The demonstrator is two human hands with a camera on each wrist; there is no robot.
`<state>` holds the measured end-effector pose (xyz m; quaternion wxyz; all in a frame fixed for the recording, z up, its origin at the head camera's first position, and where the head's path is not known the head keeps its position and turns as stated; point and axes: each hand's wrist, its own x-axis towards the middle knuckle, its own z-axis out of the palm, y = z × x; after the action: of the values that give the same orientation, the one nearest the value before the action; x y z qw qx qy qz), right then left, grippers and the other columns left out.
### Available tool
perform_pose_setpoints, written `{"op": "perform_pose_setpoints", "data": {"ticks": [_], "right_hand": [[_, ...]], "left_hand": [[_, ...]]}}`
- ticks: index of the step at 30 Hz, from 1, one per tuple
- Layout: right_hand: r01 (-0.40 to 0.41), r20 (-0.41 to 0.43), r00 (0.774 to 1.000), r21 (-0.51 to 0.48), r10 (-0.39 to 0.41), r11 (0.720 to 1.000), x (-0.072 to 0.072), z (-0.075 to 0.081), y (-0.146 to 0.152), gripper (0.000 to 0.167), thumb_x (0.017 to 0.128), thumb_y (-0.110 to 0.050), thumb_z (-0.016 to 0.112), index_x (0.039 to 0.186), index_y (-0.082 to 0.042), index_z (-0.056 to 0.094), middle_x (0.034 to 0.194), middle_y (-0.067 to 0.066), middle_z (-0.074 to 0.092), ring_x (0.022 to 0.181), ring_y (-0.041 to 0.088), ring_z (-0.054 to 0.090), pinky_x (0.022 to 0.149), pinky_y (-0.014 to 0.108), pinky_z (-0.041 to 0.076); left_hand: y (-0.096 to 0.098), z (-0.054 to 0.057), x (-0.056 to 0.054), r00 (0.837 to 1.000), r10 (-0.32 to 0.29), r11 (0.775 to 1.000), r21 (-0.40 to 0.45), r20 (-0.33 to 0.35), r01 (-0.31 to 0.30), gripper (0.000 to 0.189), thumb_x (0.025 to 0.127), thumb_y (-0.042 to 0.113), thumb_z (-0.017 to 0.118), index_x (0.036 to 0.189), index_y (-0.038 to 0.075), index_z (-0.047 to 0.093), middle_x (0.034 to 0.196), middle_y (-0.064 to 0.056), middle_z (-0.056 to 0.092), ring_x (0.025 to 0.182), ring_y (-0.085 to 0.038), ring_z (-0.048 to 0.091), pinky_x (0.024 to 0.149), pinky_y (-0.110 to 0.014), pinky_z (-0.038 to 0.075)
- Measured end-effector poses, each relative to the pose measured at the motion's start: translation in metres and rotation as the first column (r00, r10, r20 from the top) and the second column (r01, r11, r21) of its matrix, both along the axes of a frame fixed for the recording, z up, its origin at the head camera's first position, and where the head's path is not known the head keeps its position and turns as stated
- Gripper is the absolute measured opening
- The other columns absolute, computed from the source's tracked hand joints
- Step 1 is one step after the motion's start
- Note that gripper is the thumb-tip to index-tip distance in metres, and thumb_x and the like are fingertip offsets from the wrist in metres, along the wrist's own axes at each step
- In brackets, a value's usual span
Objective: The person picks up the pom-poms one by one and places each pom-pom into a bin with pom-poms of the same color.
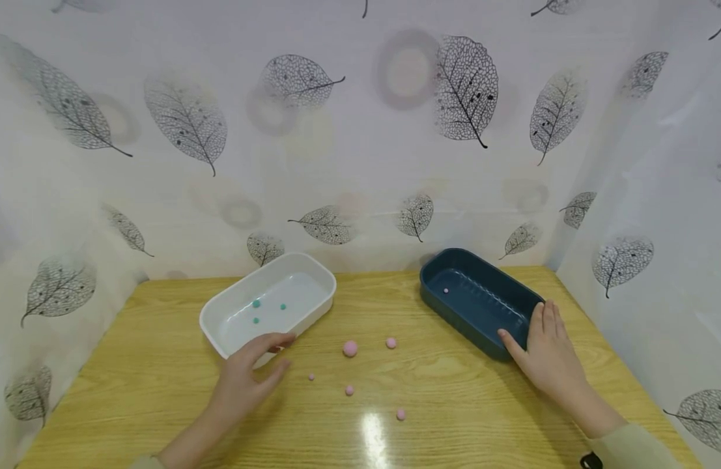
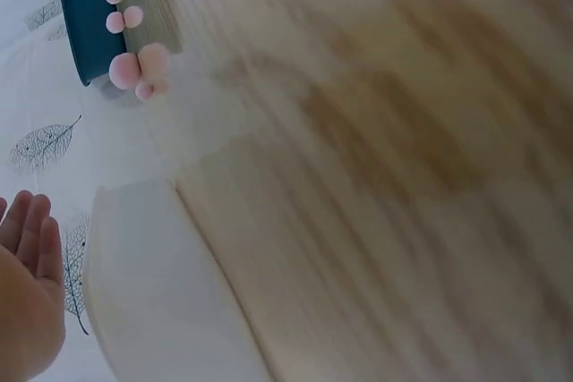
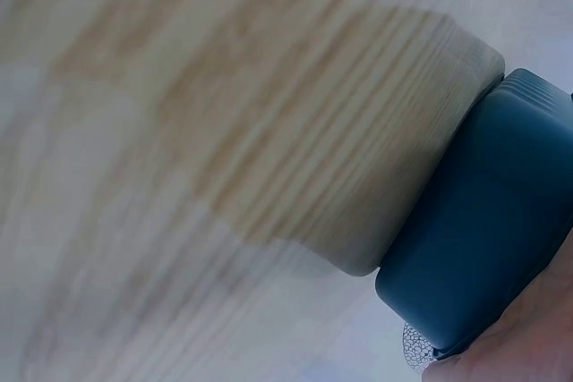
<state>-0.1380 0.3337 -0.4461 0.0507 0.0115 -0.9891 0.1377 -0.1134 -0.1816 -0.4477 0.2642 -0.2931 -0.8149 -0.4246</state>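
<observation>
Pink balls (image 1: 350,349) lie loose before you on the wooden table (image 1: 466,420), five of them scattered at the lower middle of the head view, the smallest nearest your left hand (image 1: 249,378). That hand has nothing in it: thumb and fingers are well parted, the fingertips overlapping the near rim of the white tray (image 1: 320,311), though you cannot tell whether they touch it. Three green balls (image 1: 256,303) sit in that tray, left of centre. At centre right, your right hand (image 1: 550,361) rests on the near end of the dark blue tray (image 1: 462,326), fingers straight and thumb spread; one small pink ball (image 1: 445,291) lies inside, toward the far end. Being round, the loose balls could probably roll if a finger or sleeve brushed them; a hasty pinch might squirt the smallest away. Leaning hard with your right hand could slide or tip the blue tray.
</observation>
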Motion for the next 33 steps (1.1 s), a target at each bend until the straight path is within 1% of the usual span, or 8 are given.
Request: {"op": "perform_pose_setpoints", "data": {"ticks": [4, 8, 13, 15, 17, 21, 26, 33], "right_hand": [[0.001, -0.001, 1.000, -0.006, -0.001, 1.000, 0.000, 0.000, 0.000, 0.105, 0.110, -0.058, 0.044, 0.154, 0.030, 0.008, 0.163, 0.052, 0.001, 0.155, 0.066, 0.003, 0.125, 0.075, 0.014], [0.000, 0.008, 1.000, -0.013, 0.000, 1.000, 0.001, 0.000, 0.000, 0.105, 0.110, -0.058, 0.044, 0.155, 0.029, 0.006, 0.163, 0.052, -0.001, 0.155, 0.066, 0.001, 0.126, 0.075, 0.012], [-0.007, 0.001, 1.000, -0.004, 0.007, 1.000, 0.000, -0.001, 0.002, 0.104, 0.110, -0.057, 0.044, 0.155, 0.029, 0.007, 0.163, 0.052, 0.000, 0.155, 0.066, 0.002, 0.126, 0.075, 0.012], [-0.008, -0.002, 1.000, -0.001, 0.008, 1.000, 0.000, -0.001, 0.002, 0.104, 0.110, -0.057, 0.044, 0.155, 0.029, 0.007, 0.163, 0.052, 0.000, 0.155, 0.066, 0.002, 0.126, 0.075, 0.012], [-0.009, 0.000, 1.000, -0.003, 0.009, 1.000, 0.000, -0.001, 0.002, 0.103, 0.110, -0.057, 0.043, 0.155, 0.029, 0.006, 0.164, 0.052, -0.001, 0.155, 0.066, 0.002, 0.126, 0.075, 0.012], [-0.011, 0.004, 1.000, -0.008, 0.011, 1.000, 0.001, -0.001, 0.002, 0.103, 0.111, -0.057, 0.044, 0.156, 0.028, 0.005, 0.164, 0.050, -0.002, 0.156, 0.065, 0.001, 0.126, 0.075, 0.011], [-0.010, 0.002, 1.000, -0.008, 0.010, 1.000, 0.000, -0.002, 0.003, 0.103, 0.111, -0.056, 0.044, 0.156, 0.028, 0.005, 0.165, 0.050, -0.003, 0.156, 0.065, 0.000, 0.126, 0.074, 0.011], [-0.008, 0.010, 1.000, -0.019, 0.008, 1.000, 0.001, -0.002, 0.003, 0.103, 0.111, -0.056, 0.043, 0.156, 0.028, 0.004, 0.165, 0.050, -0.003, 0.156, 0.064, 0.000, 0.127, 0.074, 0.010]], "left_hand": [[0.004, -0.005, -0.001, 0.996, -0.061, 0.997, 0.044, 0.061, 0.059, 0.049, 0.076, -0.019, 0.081, 0.120, 0.001, 0.074, 0.108, -0.013, 0.080, 0.097, -0.014, 0.075, 0.091, -0.011, 0.055], [0.008, -0.010, -0.001, 0.987, -0.066, 0.997, 0.038, 0.149, 0.061, 0.037, 0.081, -0.016, 0.079, 0.113, 0.001, 0.076, 0.102, -0.009, 0.081, 0.090, -0.010, 0.074, 0.085, -0.014, 0.058], [0.012, -0.015, 0.001, 0.968, -0.072, 0.997, 0.015, 0.239, 0.070, 0.024, 0.087, -0.011, 0.078, 0.108, 0.002, 0.077, 0.100, -0.008, 0.080, 0.087, -0.004, 0.072, 0.078, -0.024, 0.064], [0.013, -0.017, 0.002, 0.956, -0.058, 0.998, 0.003, 0.288, 0.060, 0.023, 0.088, -0.009, 0.079, 0.107, 0.002, 0.077, 0.100, -0.007, 0.079, 0.088, -0.003, 0.071, 0.077, -0.025, 0.064], [0.014, -0.019, 0.002, 0.937, -0.033, 0.999, -0.022, 0.348, 0.044, 0.022, 0.088, -0.007, 0.079, 0.107, 0.003, 0.077, 0.100, -0.005, 0.079, 0.088, -0.002, 0.069, 0.079, -0.024, 0.063], [0.015, -0.022, 0.000, 0.900, -0.019, 0.997, -0.065, 0.436, 0.053, 0.019, 0.088, -0.003, 0.079, 0.106, 0.003, 0.077, 0.099, -0.005, 0.080, 0.087, -0.004, 0.071, 0.080, -0.025, 0.063], [0.016, -0.029, -0.004, 0.874, -0.017, 0.993, -0.097, 0.486, 0.073, 0.018, 0.089, 0.000, 0.079, 0.107, 0.002, 0.077, 0.100, -0.006, 0.079, 0.087, -0.007, 0.073, 0.079, -0.025, 0.064], [0.020, -0.033, -0.006, 0.866, 0.038, 0.989, -0.142, 0.498, 0.039, 0.015, 0.086, -0.002, 0.080, 0.099, 0.006, 0.078, 0.091, 0.000, 0.075, 0.079, 0.001, 0.061, 0.070, -0.019, 0.058]]}}
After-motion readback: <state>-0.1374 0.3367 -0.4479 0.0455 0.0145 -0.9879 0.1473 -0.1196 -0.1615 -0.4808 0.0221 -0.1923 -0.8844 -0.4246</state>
